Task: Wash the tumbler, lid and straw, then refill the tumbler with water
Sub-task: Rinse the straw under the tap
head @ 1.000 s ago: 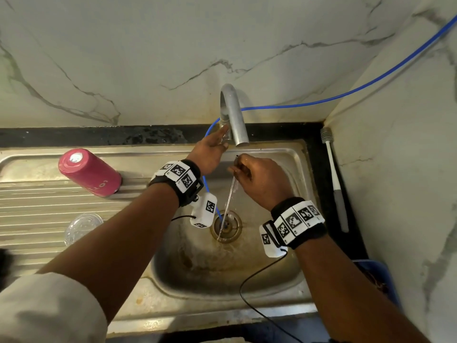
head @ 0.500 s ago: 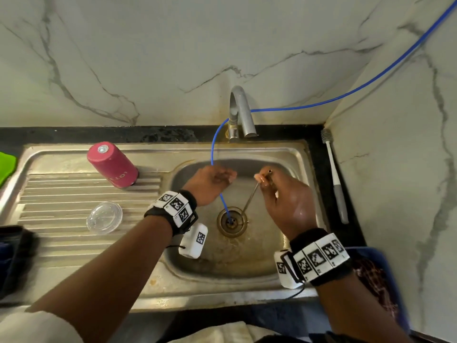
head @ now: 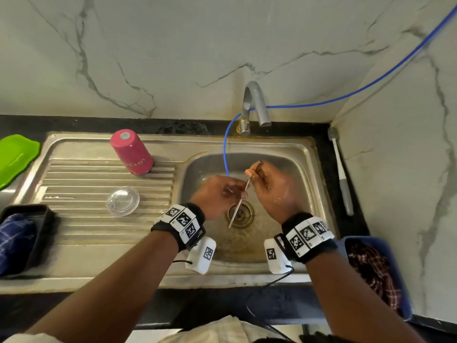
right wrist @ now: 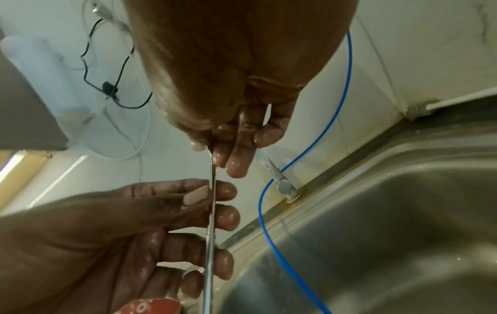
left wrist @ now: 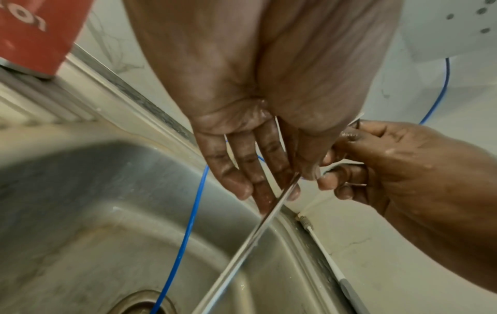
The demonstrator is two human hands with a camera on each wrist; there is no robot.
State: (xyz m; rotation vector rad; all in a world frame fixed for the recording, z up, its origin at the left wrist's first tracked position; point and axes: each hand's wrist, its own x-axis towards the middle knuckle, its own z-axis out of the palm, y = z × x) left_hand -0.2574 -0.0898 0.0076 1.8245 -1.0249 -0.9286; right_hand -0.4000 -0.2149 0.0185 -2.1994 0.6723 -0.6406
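Note:
A thin metal straw (head: 237, 210) slants over the sink basin (head: 294, 167), its lower end above the drain. My right hand (head: 254, 173) grips its upper end, and the straw (right wrist: 210, 244) runs down from those wet fingers. My left hand (head: 241, 191) pinches the middle of the straw (left wrist: 242, 248) between thumb and fingers. The pink tumbler (head: 132, 153) stands upside down at the back of the drainboard. Its clear lid (head: 123, 201) lies flat on the ribs in front of it.
The grey tap (head: 254, 105) stands behind the basin, with a blue hose (head: 225, 154) hanging into it. A long bottle brush (head: 342, 177) lies along the right counter. A green tray (head: 14, 157) and a black tray (head: 39, 214) with blue cloth sit at left, a blue bin (head: 356, 241) at right.
My left hand came off the tap, dropped into the basin and took hold of the straw's middle. My right hand lowered with the straw. The view pulled back from the sink.

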